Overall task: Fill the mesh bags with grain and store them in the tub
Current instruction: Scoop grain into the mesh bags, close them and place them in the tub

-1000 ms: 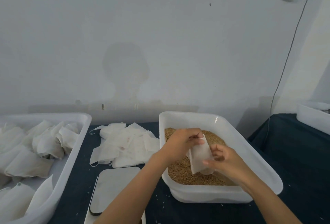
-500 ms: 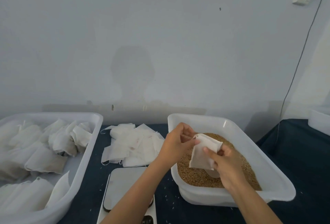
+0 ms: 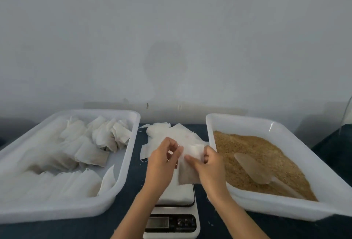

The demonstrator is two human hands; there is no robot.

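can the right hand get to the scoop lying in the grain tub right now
Probably not right away: the right hand is pinching the mesh bag. The scoop itself lies uncovered on the grain, nothing between.

White tub [image 3: 122, 164] with off-white bags; white tub [image 3: 285, 128] with golden-brown grain [image 3: 247, 149]; translucent pale scoop [image 3: 253, 164]; held bag [image 3: 187, 172], white above, greyish-tan below; white scale [image 3: 172, 219] with black panel; dark navy tablecloth [image 3: 333, 151]; pale grey wall [image 3: 171, 29].

scale [image 3: 177, 196] platform partly hidden behind both wrists; display [image 3: 159, 222] unreadable.
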